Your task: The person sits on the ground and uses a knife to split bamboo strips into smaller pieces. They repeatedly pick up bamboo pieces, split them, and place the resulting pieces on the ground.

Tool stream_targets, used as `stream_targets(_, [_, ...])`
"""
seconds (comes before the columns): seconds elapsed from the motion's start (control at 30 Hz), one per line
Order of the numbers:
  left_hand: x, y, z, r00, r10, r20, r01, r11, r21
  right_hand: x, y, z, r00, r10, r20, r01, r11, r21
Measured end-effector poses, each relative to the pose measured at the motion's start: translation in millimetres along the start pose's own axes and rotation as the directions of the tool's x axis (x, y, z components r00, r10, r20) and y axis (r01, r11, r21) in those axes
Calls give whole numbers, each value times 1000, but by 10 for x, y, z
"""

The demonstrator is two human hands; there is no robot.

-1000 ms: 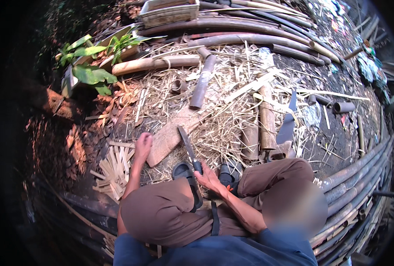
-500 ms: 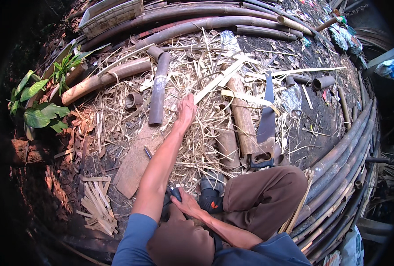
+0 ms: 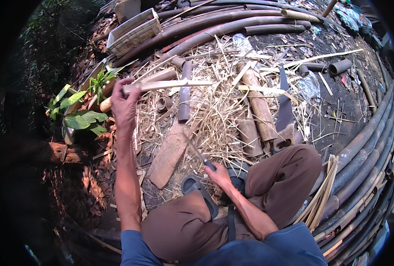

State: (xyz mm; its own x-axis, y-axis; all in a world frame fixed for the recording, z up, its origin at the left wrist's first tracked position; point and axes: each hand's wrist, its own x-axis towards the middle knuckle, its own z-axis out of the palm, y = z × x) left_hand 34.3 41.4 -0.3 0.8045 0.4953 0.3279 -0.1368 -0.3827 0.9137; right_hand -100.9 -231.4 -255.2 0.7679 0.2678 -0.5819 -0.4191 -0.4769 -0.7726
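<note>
My left hand (image 3: 125,104) is raised at the left, its fingers closed around one end of a pale split bamboo strip (image 3: 168,84). The strip points right, across the upper end of a dark bamboo tube (image 3: 184,106). Low in the middle, my right hand (image 3: 219,175) grips the dark handle of a knife (image 3: 194,147). Its thin blade slants up and left, beside a flat wooden board (image 3: 165,162) on the ground. Strip and blade are apart.
Bamboo shavings (image 3: 210,115) litter the ground ahead. A handsaw (image 3: 284,104) lies right of a thick bamboo log (image 3: 260,104). Long bamboo poles (image 3: 352,150) curve along the right, with split strips (image 3: 321,195) beside my knee. A crate (image 3: 137,33) and leafy plant (image 3: 79,119) are at the left.
My left hand has drawn back left from the shavings, now holding the bamboo strip. My right hand has moved right and forward, bringing the knife blade into view. The view has shifted.
</note>
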Motion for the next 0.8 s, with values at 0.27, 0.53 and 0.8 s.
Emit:
stream_targets(0.27, [-706, 48, -1127, 833, -67, -549, -286, 798, -531, -331, -393, -277, 900, -317, -299, 356, 930, 86])
stream_targets(0.53, [-1524, -478, -791, 748, 56, -661, -134, 989, -69, -702, -386, 153, 798, -602, 32, 603, 796, -57])
stream_targets(0.8, [-1966, -300, -907, 868, 181, -462, 106, 841, 530, -1114, -1207, 405, 773, -594, 224, 571, 805, 162])
